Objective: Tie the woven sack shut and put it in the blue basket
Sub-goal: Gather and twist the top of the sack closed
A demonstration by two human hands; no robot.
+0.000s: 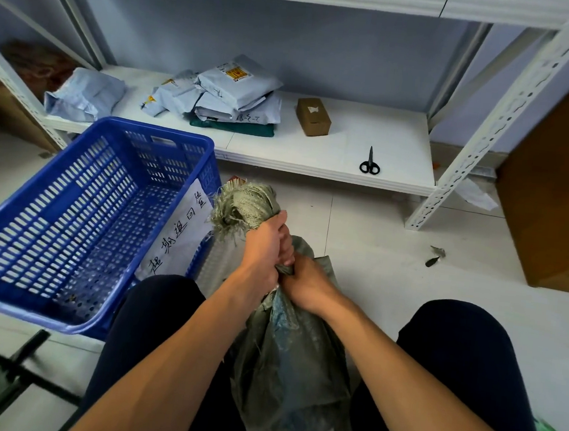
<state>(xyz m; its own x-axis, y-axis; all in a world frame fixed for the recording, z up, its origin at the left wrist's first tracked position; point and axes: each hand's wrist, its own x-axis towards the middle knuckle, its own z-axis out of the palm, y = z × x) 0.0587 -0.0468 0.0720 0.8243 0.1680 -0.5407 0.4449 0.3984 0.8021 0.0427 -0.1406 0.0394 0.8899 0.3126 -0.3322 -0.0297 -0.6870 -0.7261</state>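
Grips the bunched neck of the sack [290, 363] at six o'clock with left hand [266, 244] fingers curled round it, pinches cloth just below with right hand [308, 282]; shows no knot yet, leaves basket [153, 127] at nine o'clock waiting.

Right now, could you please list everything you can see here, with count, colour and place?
shelf: one, white, against the wall
mailer bags: several, pale grey, piled on the shelf, one apart at the left
cardboard box: one, brown, on the shelf right of the pile
scissors: one pair, black, near the shelf's front edge
blue basket: one, blue, on the floor left of the sack
paper label: one, white with handwriting, on the basket's side facing the sack
woven sack: one, grey-green, between the person's knees
hands: two, bare; left hand and right hand both grip the sack's gathered neck
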